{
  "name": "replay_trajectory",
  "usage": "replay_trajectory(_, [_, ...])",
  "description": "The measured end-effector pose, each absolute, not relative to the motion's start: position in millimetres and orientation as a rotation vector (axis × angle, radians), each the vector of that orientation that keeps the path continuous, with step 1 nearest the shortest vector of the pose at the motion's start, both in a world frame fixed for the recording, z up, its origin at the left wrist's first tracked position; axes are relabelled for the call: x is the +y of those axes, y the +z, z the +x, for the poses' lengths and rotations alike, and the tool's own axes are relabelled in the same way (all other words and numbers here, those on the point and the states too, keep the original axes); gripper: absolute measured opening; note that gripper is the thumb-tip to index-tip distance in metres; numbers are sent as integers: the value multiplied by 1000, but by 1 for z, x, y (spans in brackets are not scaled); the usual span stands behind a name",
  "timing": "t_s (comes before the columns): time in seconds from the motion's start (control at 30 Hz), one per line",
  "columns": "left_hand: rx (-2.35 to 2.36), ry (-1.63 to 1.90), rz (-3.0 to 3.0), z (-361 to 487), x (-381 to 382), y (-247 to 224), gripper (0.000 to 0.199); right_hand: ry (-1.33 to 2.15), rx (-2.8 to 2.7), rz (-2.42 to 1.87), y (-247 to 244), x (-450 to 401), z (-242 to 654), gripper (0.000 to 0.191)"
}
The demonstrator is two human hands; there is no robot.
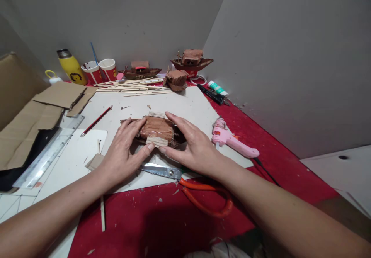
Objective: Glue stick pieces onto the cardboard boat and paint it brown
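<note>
Straight ahead of me there's a plain grey back wall (130,14) w/ a few small dk specks, & it meets a smooth grey R-hand wall (290,57) at a corner whose line slants in my view, that 2nd wall running down along the R edge of my table (295,177), which has a red top w/ pale scraps & specks on it. Off to my lower R, past the table edge, I've got a white panel (359,169) w/ a dk oval hole, can't tell what furn. it's part of. Light's soft & a bit dim, walls darker toward upper L, w/ a broad dk shadow on the red nr me.
</note>
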State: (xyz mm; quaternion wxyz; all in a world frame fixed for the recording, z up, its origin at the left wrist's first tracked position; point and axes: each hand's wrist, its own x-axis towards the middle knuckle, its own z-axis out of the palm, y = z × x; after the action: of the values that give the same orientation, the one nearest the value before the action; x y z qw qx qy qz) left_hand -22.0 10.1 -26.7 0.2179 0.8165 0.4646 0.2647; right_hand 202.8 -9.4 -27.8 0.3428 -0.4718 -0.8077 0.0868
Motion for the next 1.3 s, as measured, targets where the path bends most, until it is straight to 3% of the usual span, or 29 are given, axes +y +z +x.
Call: replay_trajectory(1.3, [1237, 866, 2311, -19, 13, -32, 59, 103, -2122, -1252, -33, -7, 203, 80])
